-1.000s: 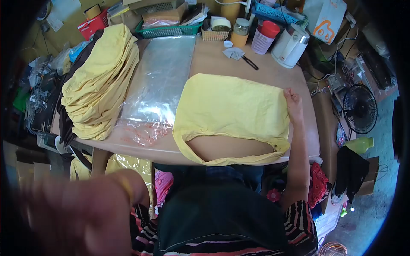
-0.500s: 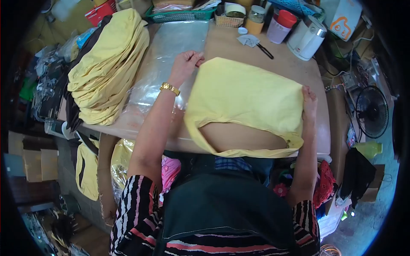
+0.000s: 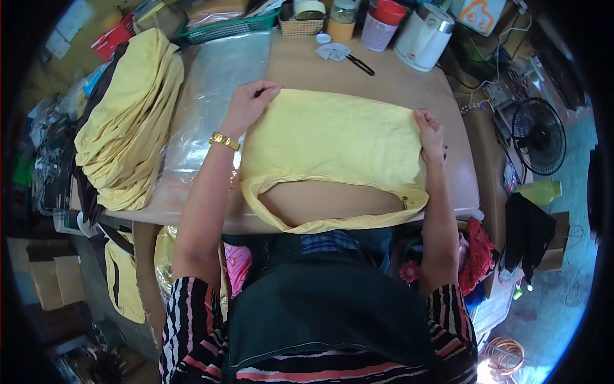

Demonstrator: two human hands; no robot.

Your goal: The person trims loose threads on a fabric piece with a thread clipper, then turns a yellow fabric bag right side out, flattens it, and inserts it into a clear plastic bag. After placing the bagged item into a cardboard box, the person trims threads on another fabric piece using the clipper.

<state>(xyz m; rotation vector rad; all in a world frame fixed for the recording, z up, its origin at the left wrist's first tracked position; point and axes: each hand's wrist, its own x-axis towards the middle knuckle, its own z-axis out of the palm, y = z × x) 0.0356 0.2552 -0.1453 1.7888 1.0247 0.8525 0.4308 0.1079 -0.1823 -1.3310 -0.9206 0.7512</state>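
Observation:
A yellow cloth bag [image 3: 339,137] lies flat on the brown-topped table [image 3: 294,61], its looped strap toward my body. My left hand [image 3: 252,105], with a gold watch at the wrist, pinches the bag's far left corner. At the far right corner, the fingers of my right hand [image 3: 432,133] are closed on the cloth. Left of the bag lies a stack of clear plastic sheets [image 3: 220,83], partly under my left forearm. Beyond it is a thick heap of folded yellow cloth [image 3: 131,121] over a dark cloth.
Along the back stand a green basket [image 3: 230,27], a wicker basket [image 3: 302,27], jars, a red-lidded cup [image 3: 380,29] and a white kettle [image 3: 424,37]. A dark-handled tool [image 3: 359,64] lies before them. At the right is a black fan [image 3: 538,136].
My left hand has come from the lower left, over the plastic sheets, to the bag's far left corner and taken hold of it. The bag's far edge is now straighter.

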